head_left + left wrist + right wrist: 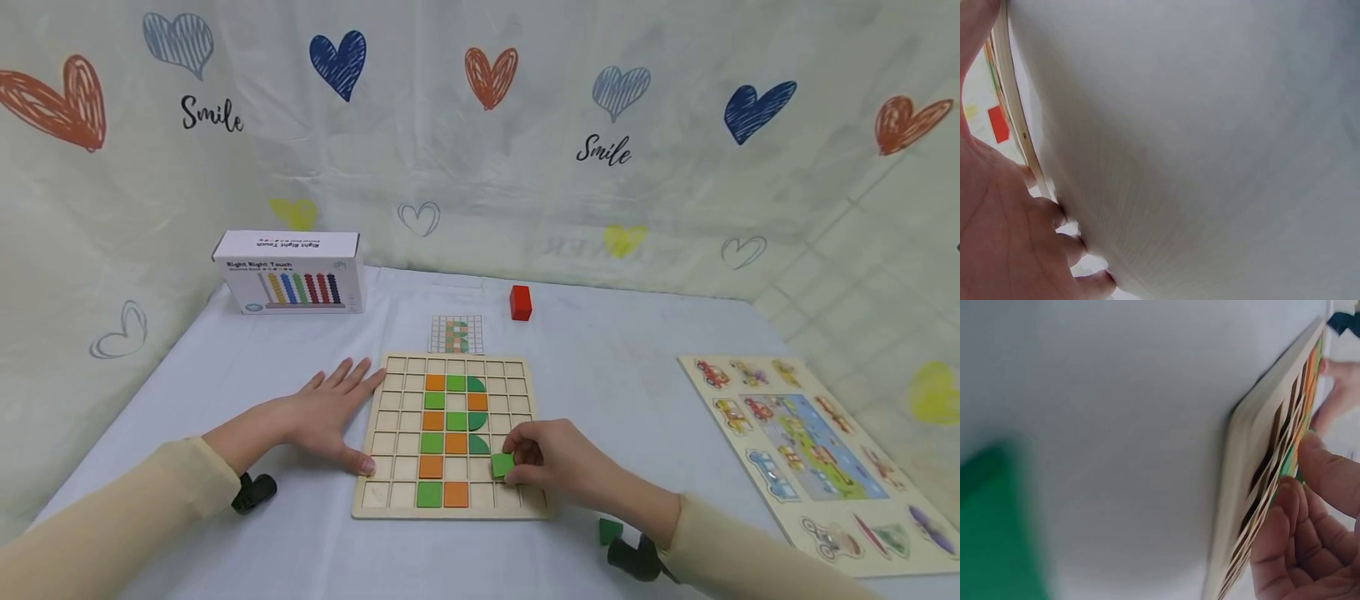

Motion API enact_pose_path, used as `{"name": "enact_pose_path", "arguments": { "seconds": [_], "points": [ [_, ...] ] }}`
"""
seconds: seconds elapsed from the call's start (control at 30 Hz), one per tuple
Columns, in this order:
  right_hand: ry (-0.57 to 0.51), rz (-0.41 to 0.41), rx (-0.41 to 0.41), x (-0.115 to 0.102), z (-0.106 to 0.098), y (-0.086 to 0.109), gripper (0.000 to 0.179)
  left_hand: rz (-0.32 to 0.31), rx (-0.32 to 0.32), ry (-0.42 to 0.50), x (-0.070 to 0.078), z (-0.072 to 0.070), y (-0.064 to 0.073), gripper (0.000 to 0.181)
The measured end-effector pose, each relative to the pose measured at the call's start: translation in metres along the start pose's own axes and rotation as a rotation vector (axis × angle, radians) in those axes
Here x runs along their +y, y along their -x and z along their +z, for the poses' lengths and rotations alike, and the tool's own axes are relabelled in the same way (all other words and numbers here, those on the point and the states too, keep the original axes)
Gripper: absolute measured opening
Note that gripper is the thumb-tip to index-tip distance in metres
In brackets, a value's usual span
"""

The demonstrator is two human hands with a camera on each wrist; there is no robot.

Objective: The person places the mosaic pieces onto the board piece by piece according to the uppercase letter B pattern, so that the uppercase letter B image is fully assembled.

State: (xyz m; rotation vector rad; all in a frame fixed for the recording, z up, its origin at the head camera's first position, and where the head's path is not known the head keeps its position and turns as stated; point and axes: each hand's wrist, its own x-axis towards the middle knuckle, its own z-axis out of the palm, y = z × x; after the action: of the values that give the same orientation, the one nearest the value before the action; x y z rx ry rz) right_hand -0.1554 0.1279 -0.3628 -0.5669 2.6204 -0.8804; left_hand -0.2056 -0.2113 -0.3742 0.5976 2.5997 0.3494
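A wooden grid board lies on the white cloth, with orange, light green and dark green tiles in its middle columns. Spread fingers of my left hand rest at the board's left edge, the thumb over its rim. My right hand pinches a light green square tile between thumb and fingers, over the lower right cells. In the right wrist view the fingertips are close over the board. Quarter-round dark green tiles fill several cells of the third column. A pattern card lies just beyond the board.
A loose dark green piece lies by my right wrist. Behind the board stands a red block; a white box is at the back left. A picture puzzle board occupies the right side. A printed cloth with hearts hangs behind the table.
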Motion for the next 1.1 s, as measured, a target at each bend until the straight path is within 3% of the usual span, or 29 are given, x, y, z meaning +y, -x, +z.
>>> {"name": "enact_pose_path", "arguments": {
  "seconds": [0.33,1.1],
  "points": [
    [0.046,-0.002,0.023,-0.023,0.015,-0.009,0.02,-0.01,-0.005,-0.003,-0.001,0.002,0.001,0.134],
    [0.062,-0.02,0.016,-0.025,0.018,-0.016,0.021,-0.005,-0.005,-0.007,0.0,0.0,-0.001,0.133]
  ]
}}
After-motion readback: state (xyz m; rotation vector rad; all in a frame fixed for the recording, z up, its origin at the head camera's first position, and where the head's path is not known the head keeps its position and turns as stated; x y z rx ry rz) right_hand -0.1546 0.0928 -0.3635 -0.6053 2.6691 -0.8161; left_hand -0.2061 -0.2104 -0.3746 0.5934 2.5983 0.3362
